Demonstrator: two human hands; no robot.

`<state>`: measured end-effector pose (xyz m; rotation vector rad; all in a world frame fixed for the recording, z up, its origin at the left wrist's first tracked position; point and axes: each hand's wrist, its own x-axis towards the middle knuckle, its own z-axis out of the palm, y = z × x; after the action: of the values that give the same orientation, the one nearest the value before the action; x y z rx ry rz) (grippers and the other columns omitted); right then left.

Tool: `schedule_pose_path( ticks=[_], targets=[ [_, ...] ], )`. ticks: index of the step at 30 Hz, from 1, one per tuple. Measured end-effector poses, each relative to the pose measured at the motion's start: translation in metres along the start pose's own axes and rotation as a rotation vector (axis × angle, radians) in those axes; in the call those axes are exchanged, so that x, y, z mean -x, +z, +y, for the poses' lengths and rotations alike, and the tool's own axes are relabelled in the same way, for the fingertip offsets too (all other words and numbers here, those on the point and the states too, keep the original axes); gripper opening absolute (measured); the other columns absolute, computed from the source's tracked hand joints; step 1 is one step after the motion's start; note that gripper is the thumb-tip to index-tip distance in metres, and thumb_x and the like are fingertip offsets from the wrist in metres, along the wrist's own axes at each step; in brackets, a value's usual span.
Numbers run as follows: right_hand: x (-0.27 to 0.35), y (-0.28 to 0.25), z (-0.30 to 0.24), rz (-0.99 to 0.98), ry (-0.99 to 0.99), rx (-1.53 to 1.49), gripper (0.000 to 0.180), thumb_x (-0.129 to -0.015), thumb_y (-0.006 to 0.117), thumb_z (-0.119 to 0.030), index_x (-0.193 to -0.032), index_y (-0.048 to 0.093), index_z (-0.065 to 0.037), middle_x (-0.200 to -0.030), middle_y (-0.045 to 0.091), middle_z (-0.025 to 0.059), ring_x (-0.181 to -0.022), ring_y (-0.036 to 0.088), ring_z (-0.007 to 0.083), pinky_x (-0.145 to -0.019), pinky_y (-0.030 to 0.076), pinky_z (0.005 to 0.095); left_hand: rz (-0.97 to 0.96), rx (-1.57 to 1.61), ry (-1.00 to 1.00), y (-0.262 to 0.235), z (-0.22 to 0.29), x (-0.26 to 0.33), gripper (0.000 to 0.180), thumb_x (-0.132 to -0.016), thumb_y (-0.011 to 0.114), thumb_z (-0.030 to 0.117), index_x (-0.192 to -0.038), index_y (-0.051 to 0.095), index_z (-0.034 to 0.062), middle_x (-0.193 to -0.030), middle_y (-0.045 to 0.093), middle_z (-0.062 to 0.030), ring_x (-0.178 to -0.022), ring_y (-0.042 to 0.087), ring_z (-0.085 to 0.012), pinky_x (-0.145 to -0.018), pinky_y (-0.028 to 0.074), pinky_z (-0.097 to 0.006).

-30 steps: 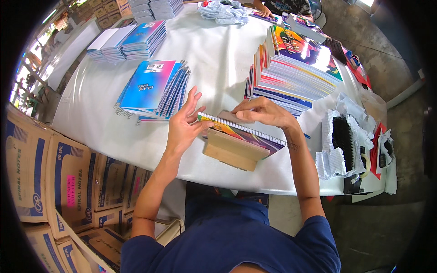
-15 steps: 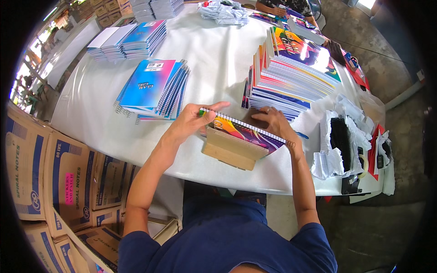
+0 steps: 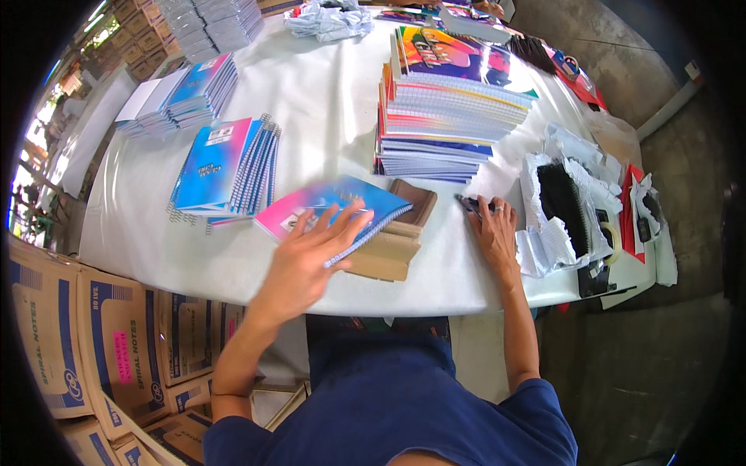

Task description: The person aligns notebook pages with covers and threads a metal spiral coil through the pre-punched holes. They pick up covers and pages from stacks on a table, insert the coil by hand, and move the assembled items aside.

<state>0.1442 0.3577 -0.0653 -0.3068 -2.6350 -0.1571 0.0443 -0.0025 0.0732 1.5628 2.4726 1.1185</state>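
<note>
While the left hand (image 3: 307,252) lies flat and unclenched on the spiral notebook (image 3: 334,213), which rests atop a brown block (image 3: 396,241) on the bench (image 3: 326,101), the right hand (image 3: 493,229) pinches a dark pen (image 3: 474,205). Sliding it squarely toward the blue stack (image 3: 225,167) probably keeps spirals aligned.

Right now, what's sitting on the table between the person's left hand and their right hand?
In the head view, brown cardboard pieces lie between the left hand, flat on a spiral notebook, and the right hand on a dark pen-like tool.
</note>
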Motion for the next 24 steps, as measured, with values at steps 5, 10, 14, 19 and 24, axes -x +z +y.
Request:
schedule_pose_path(
  ticks=[5, 10, 14, 19, 24],
  targets=[
    [0.002, -0.075, -0.071, 0.004, 0.118, -0.662, 0.024, -0.090, 0.061, -0.011, -0.113, 0.062, -0.004, -0.091, 0.057, 0.0173, -0.076, 0.058, 0.0336, -0.067, 0.048, 0.0415, 0.215, -0.418, -0.061, 0.058, -0.002, -0.003, 0.065, -0.079, 0.072, 0.017, -0.138, 0.048, 0.0057, -0.140, 0.050, -0.0146, -0.132, 0.042, -0.0399, -0.108, 0.032, -0.050],
    [0.016, -0.118, -0.134, -0.013, -0.079, -0.770, 0.037, -0.082, 0.071, -0.018, -0.116, 0.063, -0.006, -0.099, 0.058, 0.0127, -0.091, 0.058, 0.0293, -0.078, 0.048, 0.0402, 0.272, -0.518, -0.052, 0.069, -0.002, -0.009, 0.060, -0.079, 0.073, 0.019, -0.133, 0.052, 0.0029, -0.136, 0.054, -0.0121, -0.126, 0.047, -0.0400, -0.104, 0.036, -0.050],
    [0.013, -0.125, -0.133, -0.046, -0.109, -0.710, 0.037, -0.081, 0.069, -0.014, -0.116, 0.062, -0.005, -0.104, 0.058, 0.0129, -0.092, 0.059, 0.0304, -0.078, 0.050, 0.0397, 0.273, -0.507, -0.070, 0.069, -0.001, -0.008, 0.069, -0.073, 0.073, 0.005, -0.138, 0.048, 0.0044, -0.139, 0.052, -0.0113, -0.129, 0.045, -0.0397, -0.105, 0.035, -0.050],
    [0.008, -0.129, -0.134, -0.053, -0.170, -0.683, 0.035, -0.080, 0.071, -0.015, -0.113, 0.064, -0.005, -0.100, 0.060, 0.0116, -0.087, 0.060, 0.0299, -0.074, 0.050, 0.0386, 0.287, -0.531, -0.060, 0.073, -0.002, -0.008, 0.071, -0.070, 0.071, -0.001, -0.138, 0.048, 0.0045, -0.140, 0.051, -0.0109, -0.129, 0.045, -0.0385, -0.104, 0.035, -0.050],
    [0.003, -0.128, -0.135, -0.361, -0.059, -0.971, 0.024, -0.090, 0.065, -0.023, -0.101, 0.064, -0.002, -0.080, 0.060, 0.0109, -0.068, 0.059, 0.0242, -0.062, 0.048, 0.0352, 0.284, -0.515, -0.063, 0.069, 0.000, -0.008, 0.067, -0.073, 0.067, -0.001, -0.137, 0.049, 0.0045, -0.139, 0.052, -0.0104, -0.130, 0.046, -0.0368, -0.105, 0.035, -0.050]
  ],
)
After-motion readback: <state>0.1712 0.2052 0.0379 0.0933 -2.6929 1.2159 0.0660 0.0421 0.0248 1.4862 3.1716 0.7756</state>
